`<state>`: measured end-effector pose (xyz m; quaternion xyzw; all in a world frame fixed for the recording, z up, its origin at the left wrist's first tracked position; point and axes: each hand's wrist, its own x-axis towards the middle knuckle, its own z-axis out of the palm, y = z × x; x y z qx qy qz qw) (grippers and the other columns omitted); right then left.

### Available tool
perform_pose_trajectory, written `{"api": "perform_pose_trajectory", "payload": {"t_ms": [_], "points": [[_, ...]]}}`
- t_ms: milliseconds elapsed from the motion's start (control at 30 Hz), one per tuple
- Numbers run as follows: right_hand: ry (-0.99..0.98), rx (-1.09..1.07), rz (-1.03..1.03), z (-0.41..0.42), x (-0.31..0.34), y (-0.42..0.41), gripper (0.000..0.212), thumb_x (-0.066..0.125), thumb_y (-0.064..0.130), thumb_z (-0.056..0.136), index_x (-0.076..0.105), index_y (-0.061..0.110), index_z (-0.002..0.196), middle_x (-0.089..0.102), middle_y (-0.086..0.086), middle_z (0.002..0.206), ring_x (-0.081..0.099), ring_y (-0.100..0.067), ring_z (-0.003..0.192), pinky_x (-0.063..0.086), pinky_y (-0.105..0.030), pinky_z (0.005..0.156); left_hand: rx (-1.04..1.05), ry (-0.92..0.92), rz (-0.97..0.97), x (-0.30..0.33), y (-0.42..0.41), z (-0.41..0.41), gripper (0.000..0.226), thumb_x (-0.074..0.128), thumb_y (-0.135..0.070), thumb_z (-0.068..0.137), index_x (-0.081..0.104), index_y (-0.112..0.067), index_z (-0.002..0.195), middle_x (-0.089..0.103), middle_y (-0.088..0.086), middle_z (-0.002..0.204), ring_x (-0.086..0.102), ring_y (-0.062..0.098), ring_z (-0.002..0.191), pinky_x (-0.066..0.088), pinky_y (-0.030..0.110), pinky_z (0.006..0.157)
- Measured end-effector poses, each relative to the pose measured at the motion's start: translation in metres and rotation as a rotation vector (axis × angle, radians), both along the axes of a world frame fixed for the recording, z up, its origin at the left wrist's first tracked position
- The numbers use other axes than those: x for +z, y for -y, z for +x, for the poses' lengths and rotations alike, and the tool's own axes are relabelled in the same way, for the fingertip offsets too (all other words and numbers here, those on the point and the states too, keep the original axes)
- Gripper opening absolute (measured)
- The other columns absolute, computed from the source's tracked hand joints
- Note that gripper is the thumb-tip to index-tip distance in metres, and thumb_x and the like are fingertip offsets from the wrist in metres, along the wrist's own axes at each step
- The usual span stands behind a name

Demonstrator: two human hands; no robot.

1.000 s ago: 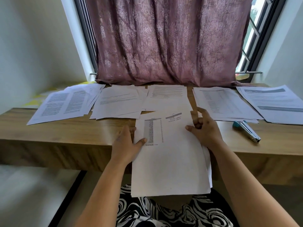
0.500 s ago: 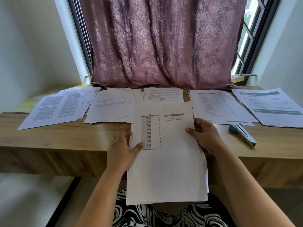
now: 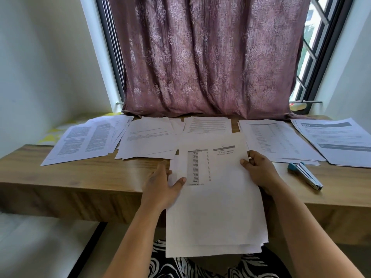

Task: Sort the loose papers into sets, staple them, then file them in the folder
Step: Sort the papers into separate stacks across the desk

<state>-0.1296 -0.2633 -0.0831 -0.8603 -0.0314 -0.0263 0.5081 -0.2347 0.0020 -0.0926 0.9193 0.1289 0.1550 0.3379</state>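
Both my hands hold one sheaf of papers over the desk's near edge.

My left hand (image 3: 160, 187) grips the sheaf of papers (image 3: 214, 207) at its left edge, thumb on top; my right hand (image 3: 259, 173) pinches the right edge. The top sheet shows a number table. A blue stapler (image 3: 306, 175) lies on the desk (image 3: 80, 177) to the right. Farther back, five paper piles (image 3: 279, 139) lie in a row before the curtain (image 3: 210, 57).
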Motion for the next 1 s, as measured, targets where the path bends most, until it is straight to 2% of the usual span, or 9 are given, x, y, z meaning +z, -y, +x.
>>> {"api": "perform_pose_trajectory", "payload": {"t_ms": [100, 233, 433, 500, 700, 767, 833, 933, 1000], "points": [[-0.031, 0.012, 0.030, 0.006, 0.000, -0.004, 0.032, 0.058, 0.030, 0.095, 0.058, 0.017, 0.125, 0.066, -0.002, 0.118, 0.062, -0.025, 0.105, 0.052, -0.039, 0.092, 0.005, 0.028, -0.089, 0.003, 0.003, 0.002, 0.068, 0.067, -0.055, 0.083, 0.039, -0.023, 0.137, 0.058, -0.007, 0.122, 0.054, 0.018, 0.116, 0.048, 0.033, 0.090], [-0.049, -0.051, 0.195, 0.011, -0.002, -0.011, 0.018, 0.060, 0.026, 0.094, 0.065, 0.019, 0.111, 0.070, -0.002, 0.107, 0.066, -0.027, 0.099, 0.053, -0.046, 0.093, -0.018, -0.001, -0.241, 0.007, 0.008, 0.004, 0.073, 0.068, -0.055, 0.082, 0.036, -0.027, 0.141, 0.057, -0.008, 0.126, 0.057, 0.015, 0.107, 0.050, 0.032, 0.090], [-0.054, -0.178, 0.393, 0.015, -0.001, -0.014, 0.012, 0.056, 0.015, 0.096, 0.060, 0.016, 0.108, 0.067, -0.003, 0.107, 0.065, -0.025, 0.095, 0.054, -0.034, 0.081, -0.056, -0.001, -0.492, 0.010, 0.007, 0.003, 0.057, 0.075, -0.036, 0.083, 0.045, -0.027, 0.130, 0.061, -0.008, 0.121, 0.059, 0.014, 0.110, 0.051, 0.034, 0.091], [-0.036, -0.177, 0.355, 0.016, -0.003, -0.014, 0.016, 0.057, 0.019, 0.096, 0.060, 0.015, 0.112, 0.066, -0.002, 0.105, 0.064, -0.023, 0.092, 0.053, -0.032, 0.078, -0.058, -0.021, -0.543, 0.009, 0.006, 0.004, 0.056, 0.075, -0.030, 0.084, 0.045, -0.025, 0.132, 0.060, -0.005, 0.124, 0.060, 0.015, 0.107, 0.054, 0.034, 0.088], [-0.084, -0.102, 0.263, 0.019, -0.008, -0.018, 0.036, 0.066, 0.045, 0.087, 0.059, 0.022, 0.114, 0.066, -0.001, 0.112, 0.064, -0.025, 0.103, 0.053, -0.047, 0.093, -0.017, -0.029, -0.533, -0.001, 0.003, 0.008, 0.050, 0.072, -0.020, 0.087, 0.049, -0.024, 0.131, 0.059, -0.002, 0.131, 0.060, 0.018, 0.112, 0.053, 0.042, 0.095], [-0.088, -0.068, 0.259, 0.019, -0.009, -0.017, 0.036, 0.069, 0.043, 0.085, 0.062, 0.021, 0.113, 0.068, 0.000, 0.110, 0.065, -0.024, 0.103, 0.053, -0.047, 0.094, -0.008, -0.002, -0.559, -0.002, 0.003, 0.008, 0.046, 0.070, -0.017, 0.089, 0.050, -0.021, 0.131, 0.061, -0.003, 0.126, 0.061, 0.015, 0.108, 0.055, 0.035, 0.089], [-0.071, -0.033, 0.193, 0.017, -0.009, -0.017, 0.038, 0.074, 0.042, 0.081, 0.064, 0.023, 0.113, 0.069, 0.001, 0.106, 0.066, -0.022, 0.100, 0.053, -0.044, 0.094, 0.012, 0.030, -0.592, -0.001, 0.004, 0.006, 0.038, 0.067, -0.014, 0.091, 0.051, -0.021, 0.125, 0.063, -0.006, 0.114, 0.062, 0.011, 0.098, 0.054, 0.024, 0.074], [0.002, 0.015, -0.019, 0.008, -0.008, -0.020, 0.039, 0.076, 0.038, 0.080, 0.061, 0.025, 0.115, 0.064, 0.003, 0.091, 0.063, -0.020, 0.091, 0.050, -0.032, 0.083, 0.029, 0.037, -0.609, 0.000, 0.005, 0.006, 0.030, 0.062, -0.013, 0.094, 0.053, -0.021, 0.121, 0.064, -0.005, 0.109, 0.064, 0.011, 0.093, 0.053, 0.021, 0.069], [0.059, 0.013, -0.064, 0.004, -0.007, -0.021, 0.037, 0.073, 0.033, 0.084, 0.061, 0.021, 0.117, 0.064, 0.002, 0.094, 0.061, -0.020, 0.092, 0.048, -0.032, 0.084, 0.035, 0.017, -0.639, 0.002, 0.004, 0.005, 0.022, 0.059, -0.013, 0.096, 0.054, -0.020, 0.117, 0.065, -0.003, 0.108, 0.064, 0.013, 0.092, 0.053, 0.022, 0.068]]}}
